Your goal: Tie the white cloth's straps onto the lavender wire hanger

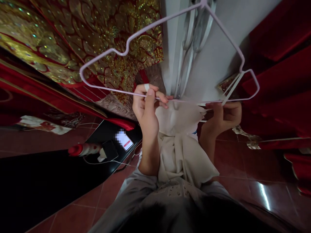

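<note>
A pale pink wire clothes hanger (113,50) spans the upper view. My left hand (147,110) closes on its bottom bar, thumb in front and fingers behind; a white band wraps one finger. At the right, my right hand (223,116) pinches a thin cream strap (233,88) that loops over the hanger's right notch. Below the bar hangs a cream garment (173,119), partly sheer, reaching down toward my lap. Where the strap joins the garment is blurred near my right fingers.
Gold-sequined red garments (102,35) hang at the left, dark red cloth (282,74) at the right. Silver door handles (191,35) stand behind the hanger. A black table (60,174) holds a lit phone (126,142), a red-capped bottle (85,149) and a cable. The floor is red tile.
</note>
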### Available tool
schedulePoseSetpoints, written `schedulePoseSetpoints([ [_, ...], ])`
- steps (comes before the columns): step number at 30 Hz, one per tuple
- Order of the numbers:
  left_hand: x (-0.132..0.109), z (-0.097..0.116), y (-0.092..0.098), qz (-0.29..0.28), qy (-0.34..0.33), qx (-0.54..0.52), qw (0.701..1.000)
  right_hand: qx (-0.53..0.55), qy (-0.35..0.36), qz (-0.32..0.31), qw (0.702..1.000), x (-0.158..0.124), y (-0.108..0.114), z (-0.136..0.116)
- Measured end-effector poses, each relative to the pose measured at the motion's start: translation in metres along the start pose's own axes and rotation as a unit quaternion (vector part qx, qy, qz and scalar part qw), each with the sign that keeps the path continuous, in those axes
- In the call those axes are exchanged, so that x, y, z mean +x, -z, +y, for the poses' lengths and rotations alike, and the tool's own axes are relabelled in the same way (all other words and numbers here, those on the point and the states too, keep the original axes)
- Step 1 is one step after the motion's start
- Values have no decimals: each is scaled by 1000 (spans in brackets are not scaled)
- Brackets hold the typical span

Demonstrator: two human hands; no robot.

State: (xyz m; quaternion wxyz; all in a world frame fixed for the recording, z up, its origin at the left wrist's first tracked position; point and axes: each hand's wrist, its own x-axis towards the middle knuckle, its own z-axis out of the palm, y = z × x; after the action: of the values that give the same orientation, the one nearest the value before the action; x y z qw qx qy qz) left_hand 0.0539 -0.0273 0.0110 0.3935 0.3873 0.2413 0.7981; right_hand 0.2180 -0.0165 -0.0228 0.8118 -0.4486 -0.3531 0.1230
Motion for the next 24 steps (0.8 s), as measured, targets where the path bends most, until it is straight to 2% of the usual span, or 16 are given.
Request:
schedulePoseSetpoints([
  [2, 1, -2, 0, 5, 7, -5, 1000, -2, 25, -5, 1000, 3, 3, -2],
  [5, 3, -5, -1, 15, 13, -2, 1000, -36, 27, -27, 999, 9, 11, -14],
  [7, 4, -6, -1, 21, 9, 9, 1000, -92, 7, -85, 992, 15, 20, -27],
  [9, 4, -8, -2, 28, 12, 29, 999, -164, -27, -171, 971, 20, 31, -43],
  [11, 4, -9, -2, 38, 27, 50, 998, -205, -54, -221, 952, 24, 41, -58],
  [15, 6, -12, -1, 61, 43, 63, 995, -137, -44, -237, 961, 28, 38, -73],
  [17, 7, -13, 0, 61, 30, 61, 996, -70, -45, -256, 963, 31, 26, -71],
  [20, 9, -14, 4, 48, 17, 55, 997, 15, -32, -257, 966, 42, 9, -53],
  [22, 10, -13, 7, 42, 20, 55, 997, 54, 0, -227, 972, 53, 6, -34],
  [24, 11, -12, 8, 40, 26, 54, 997, 82, 37, -169, 981, 63, 10, -18],
])
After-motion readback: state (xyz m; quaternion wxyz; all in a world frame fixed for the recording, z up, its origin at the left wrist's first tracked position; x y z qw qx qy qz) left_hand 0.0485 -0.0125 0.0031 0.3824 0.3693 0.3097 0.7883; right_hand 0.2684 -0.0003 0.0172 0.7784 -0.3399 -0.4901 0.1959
